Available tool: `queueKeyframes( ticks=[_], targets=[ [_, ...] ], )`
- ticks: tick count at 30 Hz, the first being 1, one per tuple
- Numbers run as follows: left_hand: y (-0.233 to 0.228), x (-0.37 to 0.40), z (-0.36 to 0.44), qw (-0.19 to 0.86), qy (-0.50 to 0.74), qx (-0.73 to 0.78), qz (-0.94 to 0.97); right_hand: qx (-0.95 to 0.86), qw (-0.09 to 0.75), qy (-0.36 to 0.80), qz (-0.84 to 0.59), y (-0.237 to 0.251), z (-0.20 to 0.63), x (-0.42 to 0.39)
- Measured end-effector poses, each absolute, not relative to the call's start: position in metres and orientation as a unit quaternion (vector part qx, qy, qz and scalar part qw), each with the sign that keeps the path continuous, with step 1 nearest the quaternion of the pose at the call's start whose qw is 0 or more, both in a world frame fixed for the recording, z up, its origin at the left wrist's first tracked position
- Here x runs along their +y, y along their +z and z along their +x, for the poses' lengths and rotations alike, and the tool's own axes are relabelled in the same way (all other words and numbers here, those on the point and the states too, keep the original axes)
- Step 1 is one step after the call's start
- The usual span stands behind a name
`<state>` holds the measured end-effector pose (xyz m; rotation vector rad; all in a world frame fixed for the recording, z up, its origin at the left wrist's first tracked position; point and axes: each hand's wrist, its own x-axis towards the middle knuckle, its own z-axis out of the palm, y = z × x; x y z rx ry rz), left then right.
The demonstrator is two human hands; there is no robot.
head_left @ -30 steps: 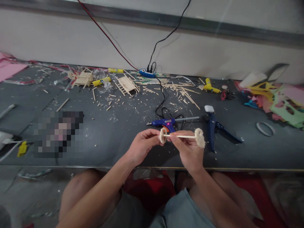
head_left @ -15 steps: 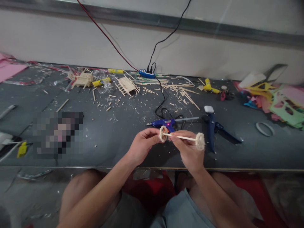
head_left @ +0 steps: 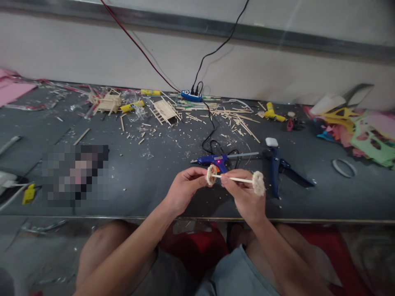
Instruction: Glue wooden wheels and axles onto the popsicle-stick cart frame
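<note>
Both hands (head_left: 216, 191) clamped on wheeled stick (head_left: 237, 179) above littered grey table (head_left: 154, 172), pale wall (head_left: 92, 53) behind.

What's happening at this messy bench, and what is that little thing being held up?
A person seated at a dark table holds a thin wooden stick with a pale, rough wheel at each end. The left hand pinches the left wheel; the right hand grips the stick near its middle, with the right wheel sticking out past it. Just behind lies a blue glue gun, its red light on. Farther back are scattered stick offcuts and small stick-built frames.
</note>
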<state>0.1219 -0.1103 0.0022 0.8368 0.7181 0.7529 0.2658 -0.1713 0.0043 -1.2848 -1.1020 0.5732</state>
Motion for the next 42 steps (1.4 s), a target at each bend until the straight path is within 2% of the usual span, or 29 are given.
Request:
queueKeyframes(
  ticks=[11,18,29,42],
  targets=[
    [0.000,-0.111,0.122,0.784,0.351,0.331,0.391,-0.484,0.621,0.253,-0.562,0.004,0.266,-0.171],
    [0.001,-0.107,0.124,0.784,0.371,0.321,0.381,-0.399,0.664,0.298,-0.557,-0.001,0.268,-0.168],
    [0.003,-0.100,0.125,0.782,0.369,0.328,0.381,-0.378,0.697,0.309,-0.526,-0.005,0.267,-0.159],
    [0.010,-0.093,0.124,0.732,0.416,0.383,0.380,-0.391,0.671,0.299,-0.555,-0.008,0.270,-0.159]
  ],
)
